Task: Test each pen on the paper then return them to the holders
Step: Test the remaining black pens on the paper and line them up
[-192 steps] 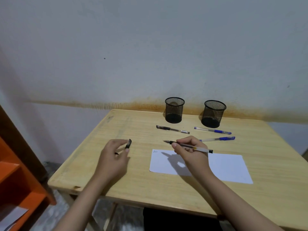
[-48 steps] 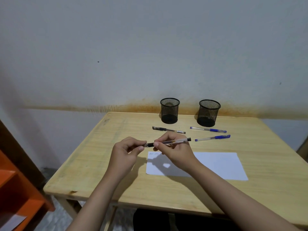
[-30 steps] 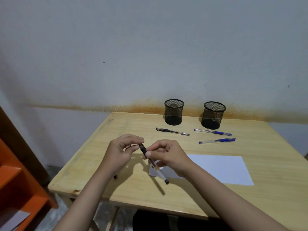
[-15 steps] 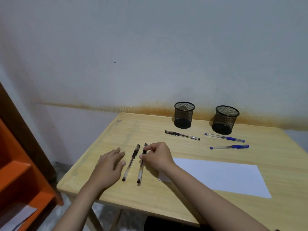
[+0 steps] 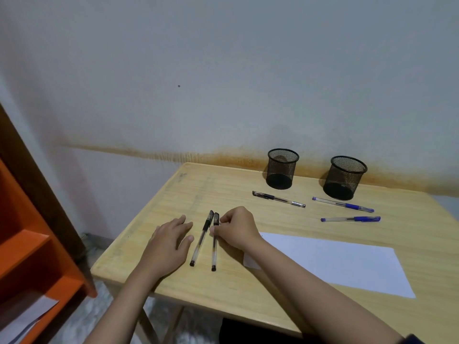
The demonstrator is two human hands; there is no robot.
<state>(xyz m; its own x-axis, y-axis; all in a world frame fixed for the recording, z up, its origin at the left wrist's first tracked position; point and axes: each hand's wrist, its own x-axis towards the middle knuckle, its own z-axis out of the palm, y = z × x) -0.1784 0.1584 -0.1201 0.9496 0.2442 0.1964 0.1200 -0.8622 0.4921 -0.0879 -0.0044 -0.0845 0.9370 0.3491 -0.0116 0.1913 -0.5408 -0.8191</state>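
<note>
Wooden table (image 5: 223, 189): your right hand (image 5: 236, 229) pinches a black pen (image 5: 214, 242); another pen (image 5: 201, 238) lies beside your flat, relaxed left hand (image 5: 169, 242).

Nothing in the view can be read. The pens carry no print that can be made out, and no writing shows on the visible part of the white paper (image 5: 335, 264). The two mesh holders, the wooden table and the wall bear no label, brand, number or sign.
</note>
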